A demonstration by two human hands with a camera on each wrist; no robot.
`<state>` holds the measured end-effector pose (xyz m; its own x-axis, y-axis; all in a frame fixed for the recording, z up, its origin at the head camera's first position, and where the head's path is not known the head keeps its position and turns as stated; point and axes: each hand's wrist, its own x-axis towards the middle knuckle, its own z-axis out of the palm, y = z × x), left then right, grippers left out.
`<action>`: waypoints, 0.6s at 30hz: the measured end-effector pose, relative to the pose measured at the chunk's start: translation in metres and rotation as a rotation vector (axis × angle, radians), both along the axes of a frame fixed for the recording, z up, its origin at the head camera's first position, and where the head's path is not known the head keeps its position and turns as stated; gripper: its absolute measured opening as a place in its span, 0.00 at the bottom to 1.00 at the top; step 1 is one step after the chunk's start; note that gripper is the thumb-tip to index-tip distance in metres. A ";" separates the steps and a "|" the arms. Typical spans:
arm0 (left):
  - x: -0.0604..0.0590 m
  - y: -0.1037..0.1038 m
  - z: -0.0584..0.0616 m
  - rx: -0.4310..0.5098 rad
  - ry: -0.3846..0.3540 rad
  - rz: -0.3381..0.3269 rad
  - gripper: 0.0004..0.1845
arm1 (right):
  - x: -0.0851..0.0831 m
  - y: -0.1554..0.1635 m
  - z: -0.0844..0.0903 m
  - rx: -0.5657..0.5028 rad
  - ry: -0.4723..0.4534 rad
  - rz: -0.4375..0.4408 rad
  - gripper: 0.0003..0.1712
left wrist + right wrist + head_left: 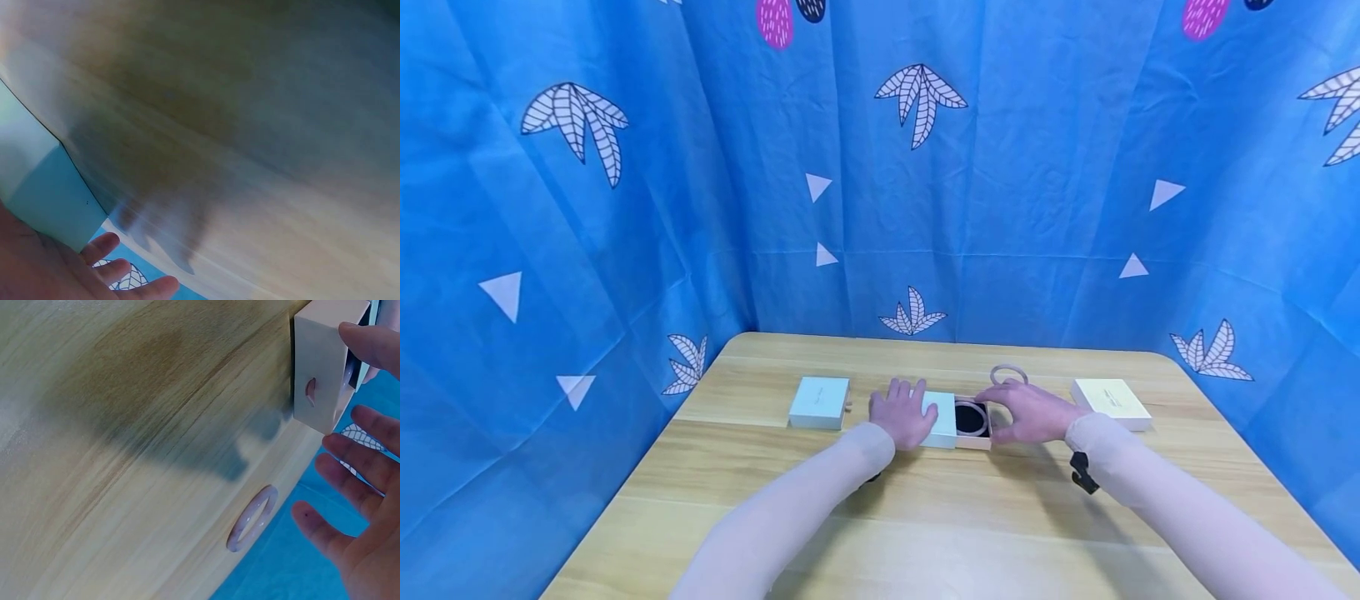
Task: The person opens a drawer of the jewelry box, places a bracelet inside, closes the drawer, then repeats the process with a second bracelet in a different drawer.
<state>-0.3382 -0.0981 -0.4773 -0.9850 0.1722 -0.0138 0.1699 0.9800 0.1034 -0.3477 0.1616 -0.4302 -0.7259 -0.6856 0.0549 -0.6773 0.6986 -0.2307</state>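
My left hand (904, 414) rests on the light-blue box sleeve (942, 419), its fingers spread and extended past the box in the left wrist view. A pale pink drawer (319, 369) with a small pull tab sticks out of the sleeve's right side. Inside, a pale bangle (960, 407) lies on black lining. My right hand (1030, 412) spans the drawer's open end, fingers mostly straight. In the right wrist view its thumb overlaps the drawer's rim and the index finger is close to the far corner. Another pale mauve bangle (234, 540) lies on the table behind this hand.
A second light-blue box (818, 402) with a small tab sits to the left. At the right is a white box with a cream top (1111, 398). Blue patterned curtain (962, 208) hangs behind and beside the wooden table (925, 517).
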 end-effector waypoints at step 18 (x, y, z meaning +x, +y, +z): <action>-0.003 0.000 -0.003 0.003 -0.009 0.002 0.38 | -0.001 0.002 -0.002 -0.001 0.029 0.019 0.40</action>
